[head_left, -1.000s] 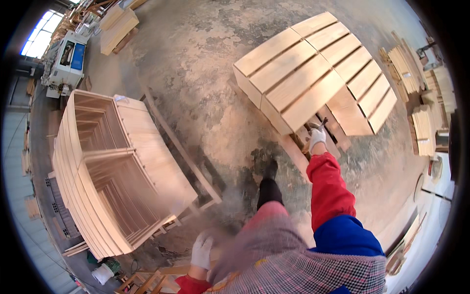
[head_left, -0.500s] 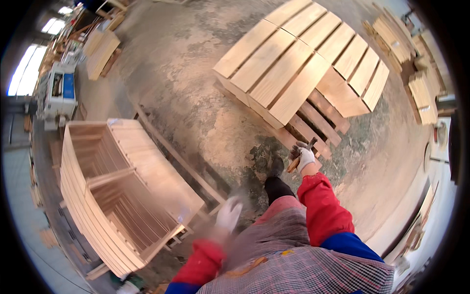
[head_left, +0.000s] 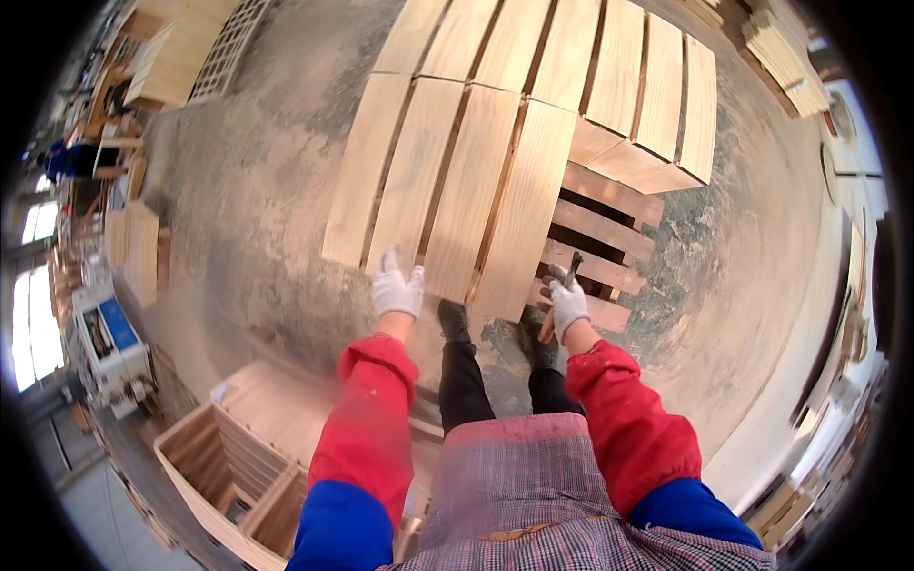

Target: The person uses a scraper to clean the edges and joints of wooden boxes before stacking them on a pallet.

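My left hand (head_left: pixel 396 290), in a white glove, reaches forward with its fingers spread. It holds nothing and is beside the near edge of pale wooden slatted boxes (head_left: pixel 457 167); whether it touches them I cannot tell. My right hand (head_left: pixel 569 306), also gloved, is closed round a hammer (head_left: pixel 546 329). The dark hammer head points up and away, and the wooden handle end sticks out below the fist. The boxes stand close together on a brown slatted pallet (head_left: pixel 595 221), whose bare part shows right of the nearest box, just beyond my right hand.
A compartmented wooden crate (head_left: pixel 249 400) stands at the lower left, partly behind my left arm. A white and blue machine (head_left: pixel 112 333) is at the far left. Stacked boards (head_left: pixel 783 57) lie at the upper right. Another person (head_left: pixel 65 160) shows at the far left edge.
My view has turned and come closer to the slatted boxes. My left hand has moved away from the compartmented crate, forward to the boxes' near edge. The hammer stays in my right hand.
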Demonstrator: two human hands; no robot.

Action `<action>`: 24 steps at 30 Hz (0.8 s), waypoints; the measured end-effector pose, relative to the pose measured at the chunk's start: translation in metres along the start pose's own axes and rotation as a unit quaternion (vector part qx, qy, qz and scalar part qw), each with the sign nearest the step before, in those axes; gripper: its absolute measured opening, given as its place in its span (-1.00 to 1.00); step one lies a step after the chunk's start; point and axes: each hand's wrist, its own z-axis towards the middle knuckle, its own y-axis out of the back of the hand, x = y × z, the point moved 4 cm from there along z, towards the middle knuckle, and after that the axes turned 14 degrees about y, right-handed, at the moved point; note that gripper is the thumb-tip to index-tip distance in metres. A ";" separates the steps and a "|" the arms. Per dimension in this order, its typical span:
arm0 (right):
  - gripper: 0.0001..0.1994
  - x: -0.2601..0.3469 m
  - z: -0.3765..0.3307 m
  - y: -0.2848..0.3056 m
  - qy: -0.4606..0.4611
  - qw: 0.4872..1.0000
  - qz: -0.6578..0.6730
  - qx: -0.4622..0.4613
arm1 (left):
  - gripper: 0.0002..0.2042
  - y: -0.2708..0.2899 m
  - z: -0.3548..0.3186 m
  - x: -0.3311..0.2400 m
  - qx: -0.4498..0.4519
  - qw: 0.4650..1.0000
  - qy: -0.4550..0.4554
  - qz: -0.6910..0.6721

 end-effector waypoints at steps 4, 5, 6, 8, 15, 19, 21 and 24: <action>-0.63 -0.039 0.017 -0.020 0.110 0.993 0.022 -0.039 | -0.17 -0.011 0.062 0.000 0.015 1.000 0.011 0.023; -0.64 -0.047 0.017 -0.020 0.117 0.991 0.038 -0.048 | -0.14 -0.012 0.065 -0.008 0.022 0.998 0.009 0.057; -0.64 -0.048 0.015 -0.024 0.124 0.989 0.055 -0.051 | -0.11 -0.007 0.067 -0.015 0.024 0.995 0.010 0.091; -0.65 -0.047 0.012 -0.032 0.120 0.989 0.046 -0.069 | -0.08 -0.005 0.072 -0.017 0.037 0.991 -0.002 0.131; -0.68 -0.051 0.001 -0.032 0.074 0.988 0.067 -0.118 | 0.02 -0.007 0.068 -0.015 0.132 0.981 0.014 0.140; -0.68 -0.049 0.001 -0.036 0.076 0.987 0.065 -0.125 | 0.02 -0.009 0.074 -0.011 0.139 0.981 0.012 0.136; -0.68 -0.046 -0.001 -0.036 0.076 0.988 0.066 -0.119 | 0.04 -0.009 0.072 -0.012 0.132 0.978 0.007 0.158; -0.67 -0.044 -0.003 -0.036 0.084 0.989 0.045 -0.111 | 0.04 -0.009 0.071 -0.012 0.127 0.977 0.006 0.173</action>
